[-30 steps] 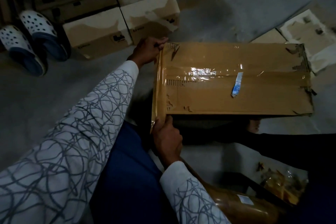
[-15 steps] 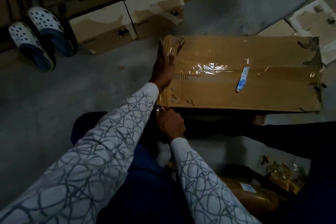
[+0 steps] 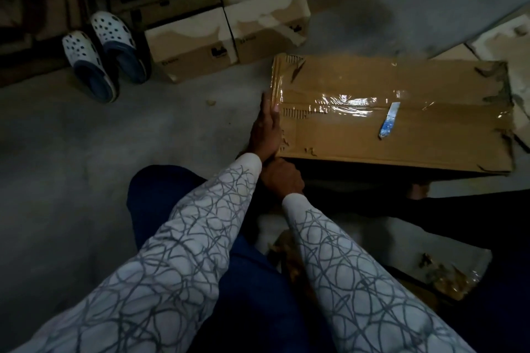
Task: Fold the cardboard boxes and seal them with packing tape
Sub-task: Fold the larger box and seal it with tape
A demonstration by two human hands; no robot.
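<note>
grey concrete floor point(image 3: 71, 166), taped cardboard box point(image 3: 401, 129)

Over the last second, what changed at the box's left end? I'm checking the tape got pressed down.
The strip stretched between both hands is now stuck along the big box's left edge. The left hand slid from the far corner down, flat on that side. The right hand stayed at the near corner. Box unmoved.

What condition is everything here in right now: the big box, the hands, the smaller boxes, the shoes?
Large cardboard box: closed, top seam taped, edges torn.
Left hand: flat against the box's left end.
Right hand: at the box's near corner, grip unclear.
Two small boxes: closed.
Clogs: off, paired on the floor.
</note>
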